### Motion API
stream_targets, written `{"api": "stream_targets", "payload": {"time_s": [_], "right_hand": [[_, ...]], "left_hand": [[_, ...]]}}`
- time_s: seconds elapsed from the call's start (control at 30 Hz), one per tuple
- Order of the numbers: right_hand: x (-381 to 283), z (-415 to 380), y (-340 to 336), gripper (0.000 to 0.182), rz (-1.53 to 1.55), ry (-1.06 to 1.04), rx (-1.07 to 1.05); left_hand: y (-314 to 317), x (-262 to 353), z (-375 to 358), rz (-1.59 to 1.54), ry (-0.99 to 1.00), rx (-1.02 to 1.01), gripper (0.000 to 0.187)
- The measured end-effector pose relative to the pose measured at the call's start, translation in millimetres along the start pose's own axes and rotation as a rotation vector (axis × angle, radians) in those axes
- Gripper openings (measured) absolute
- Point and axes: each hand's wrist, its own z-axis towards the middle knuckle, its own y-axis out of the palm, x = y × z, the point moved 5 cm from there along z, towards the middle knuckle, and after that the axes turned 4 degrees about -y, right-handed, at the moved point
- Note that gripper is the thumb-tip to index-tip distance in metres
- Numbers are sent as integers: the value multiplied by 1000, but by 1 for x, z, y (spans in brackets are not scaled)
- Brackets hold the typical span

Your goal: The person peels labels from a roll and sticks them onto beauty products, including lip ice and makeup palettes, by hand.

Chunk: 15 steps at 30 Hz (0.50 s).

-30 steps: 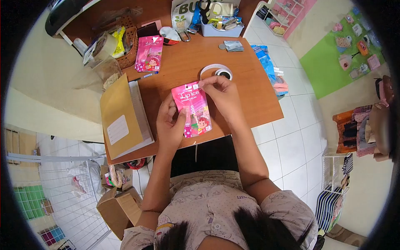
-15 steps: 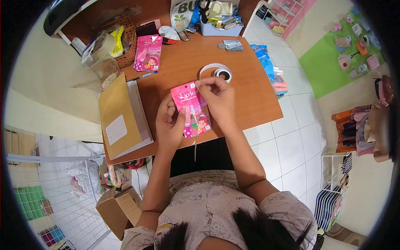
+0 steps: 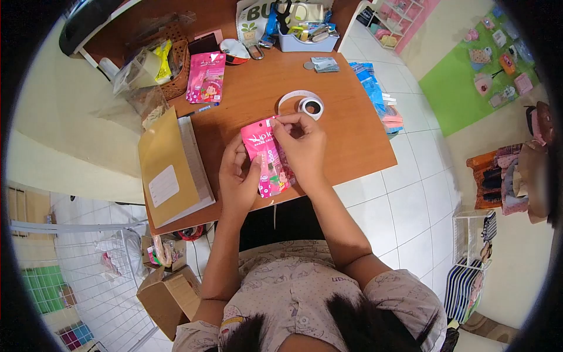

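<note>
A pink lip balm packet (image 3: pixel 271 170), printed "Lip Ice", is held up in front of me over the desk's front edge. My left hand (image 3: pixel 239 170) grips its left side, thumb across the front and fingers behind. At the packet's upper right corner, by a small white label, my right hand (image 3: pixel 302 141) pinches with thumb and fingertips; its palm covers part of the right side. Just beyond my right hand lies a roll of white label tape (image 3: pixel 311 108) with a loose strip curling left. More pink lip balm packets (image 3: pixel 205 79) lie at the back left.
A brown envelope (image 3: pixel 167 170) rests on papers at the desk's left, with a pen (image 3: pixel 198 111) above it. Behind stand a wicker basket (image 3: pixel 179 82) and a blue bin of tools (image 3: pixel 308 43). Folded notes (image 3: pixel 325 64) lie near the bin. Blue packages (image 3: pixel 369 85) are beyond the right edge.
My right hand has shifted slightly left and down across the packet's top corner, covering more of its right side. My left hand keeps its hold.
</note>
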Motion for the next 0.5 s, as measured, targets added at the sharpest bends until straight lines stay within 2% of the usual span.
{"api": "stream_targets", "payload": {"time_s": [0.27,0.37,0.5], "right_hand": [[5,2,0,11,96,82,-43],[6,6,-2,8,134,39,-42],[-7,13,-8,7,219,188,-154]], "left_hand": [[0,1,1,36,13,29,53],[-1,2,0,63,38,17,52],[-3,-4,1,24,-30,15,50]]}}
